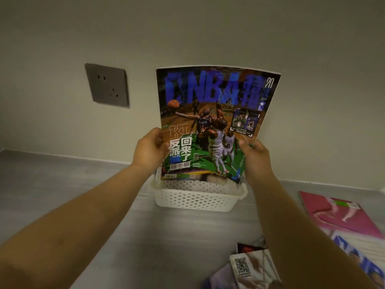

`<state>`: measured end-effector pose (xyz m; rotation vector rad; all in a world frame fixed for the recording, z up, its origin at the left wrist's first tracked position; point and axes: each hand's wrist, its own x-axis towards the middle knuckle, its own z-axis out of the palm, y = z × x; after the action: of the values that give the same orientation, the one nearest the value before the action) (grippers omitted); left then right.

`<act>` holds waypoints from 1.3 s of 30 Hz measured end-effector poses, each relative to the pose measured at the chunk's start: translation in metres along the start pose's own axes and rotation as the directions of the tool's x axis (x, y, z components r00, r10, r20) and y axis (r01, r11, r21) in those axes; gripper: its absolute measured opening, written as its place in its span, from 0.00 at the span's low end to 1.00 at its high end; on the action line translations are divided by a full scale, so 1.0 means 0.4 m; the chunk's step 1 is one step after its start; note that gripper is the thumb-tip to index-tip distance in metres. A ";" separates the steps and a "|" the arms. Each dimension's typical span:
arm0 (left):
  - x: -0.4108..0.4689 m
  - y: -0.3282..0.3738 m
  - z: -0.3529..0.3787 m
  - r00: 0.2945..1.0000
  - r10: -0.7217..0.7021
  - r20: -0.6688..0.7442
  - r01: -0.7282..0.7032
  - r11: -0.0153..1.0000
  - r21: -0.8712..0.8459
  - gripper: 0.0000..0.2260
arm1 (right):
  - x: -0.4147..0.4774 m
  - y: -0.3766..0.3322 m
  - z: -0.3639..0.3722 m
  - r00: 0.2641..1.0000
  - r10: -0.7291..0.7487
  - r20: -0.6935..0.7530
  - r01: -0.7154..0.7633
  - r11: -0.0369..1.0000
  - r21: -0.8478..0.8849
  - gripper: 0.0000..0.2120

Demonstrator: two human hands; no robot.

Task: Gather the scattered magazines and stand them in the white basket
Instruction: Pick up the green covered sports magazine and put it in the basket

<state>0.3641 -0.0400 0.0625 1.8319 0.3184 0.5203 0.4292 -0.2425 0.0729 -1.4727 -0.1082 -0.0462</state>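
Paper this thin is my main worry: I have the basketball magazine [210,122] upright over the white basket [198,198], my left hand [149,150] pinching its left edge and my right hand [253,157] pinching its lower right edge, both grips closed on it. Its bottom edge sits at the basket's mouth, in front of at least one other magazine [181,175] already standing inside; how many are there I cannot tell. The top corner already curls back toward the wall [208,28], so if I let go too soon I judge it would fold over or slump rather than stand. The lower right corner also looks to hang at or past the basket's right rim, and it could catch there and crease. The basket is light and perforated, standing on the grey surface [62,195] near the wall; a hard push down might slide or tip it. More magazines lie scattered to my right, a pink magazine [341,213] among them, well apart from the basket.
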 end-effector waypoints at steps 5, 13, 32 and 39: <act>0.006 -0.069 0.036 0.997 -0.054 -0.057 0.062 0.988 0.139 0.09 | 0.017 0.067 0.006 0.996 0.086 0.007 -0.085 0.996 -0.029 0.06; 0.021 -0.103 0.060 0.993 -0.090 -0.078 0.109 0.951 0.288 0.08 | 0.044 0.129 -0.001 0.988 0.127 -0.083 -0.135 0.986 -0.097 0.11; 0.056 -0.115 0.084 0.992 -0.072 -0.103 0.104 0.926 0.362 0.17 | 0.079 0.118 0.029 0.963 -0.173 -0.208 0.041 0.854 -0.518 0.14; 0.065 -0.108 0.082 0.992 -0.069 -0.104 0.111 0.868 0.484 0.11 | 0.083 0.113 0.040 0.969 -0.156 -0.194 0.035 0.857 -0.515 0.18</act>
<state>0.4049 -0.0416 0.0182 2.2758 0.6378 0.4789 0.4659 -0.2212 0.0328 -1.9808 0.0241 -0.3506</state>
